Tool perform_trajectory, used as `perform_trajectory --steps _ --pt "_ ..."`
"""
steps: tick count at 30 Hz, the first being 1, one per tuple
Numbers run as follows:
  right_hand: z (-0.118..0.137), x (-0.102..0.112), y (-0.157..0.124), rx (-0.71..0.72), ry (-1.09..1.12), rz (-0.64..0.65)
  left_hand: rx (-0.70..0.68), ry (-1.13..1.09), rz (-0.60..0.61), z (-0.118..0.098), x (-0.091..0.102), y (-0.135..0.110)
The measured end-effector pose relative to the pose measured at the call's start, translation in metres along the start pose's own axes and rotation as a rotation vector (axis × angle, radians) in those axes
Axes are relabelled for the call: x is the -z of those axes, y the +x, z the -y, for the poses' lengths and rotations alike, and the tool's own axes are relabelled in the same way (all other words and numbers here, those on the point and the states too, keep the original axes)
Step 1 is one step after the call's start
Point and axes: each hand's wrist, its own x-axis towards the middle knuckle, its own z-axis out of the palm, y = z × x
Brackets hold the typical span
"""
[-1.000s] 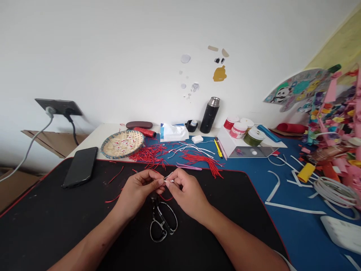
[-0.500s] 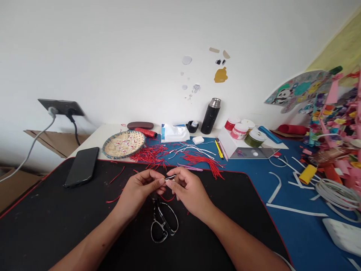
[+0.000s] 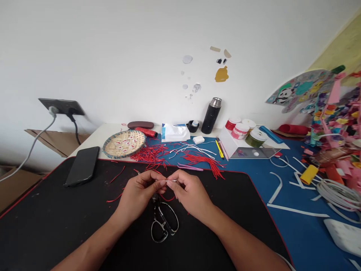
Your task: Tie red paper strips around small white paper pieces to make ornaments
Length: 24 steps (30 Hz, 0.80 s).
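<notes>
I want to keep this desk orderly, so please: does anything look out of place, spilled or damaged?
Stray red cords lie on the black mat, apart from the red cord heap beside the woven basket. Flat white strips lie scattered at odd angles on the right. Nothing looks clearly spilled or damaged.

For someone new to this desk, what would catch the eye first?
Probably the thin bright red strands, strewn right of a round woven basket at the back. A multicoloured craft heap stands out at the far right. In the middle, the left hand and right hand pinch a thin pale strand.
</notes>
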Motion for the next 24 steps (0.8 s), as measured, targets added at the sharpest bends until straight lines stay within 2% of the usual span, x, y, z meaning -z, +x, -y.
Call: perform_trajectory --steps 4,15,24 --pt "0.002 0.0 0.0 -0.008 0.035 0.007 -0.047 0.043 -0.003 -0.001 0.0 -0.001" --pt "0.002 0.001 0.001 0.043 0.008 -0.063 0.043 -0.109 0.058 0.01 0.004 0.004" --pt "0.0 0.001 0.001 0.044 -0.022 -0.05 0.041 -0.074 0.062 0.013 0.005 0.005"
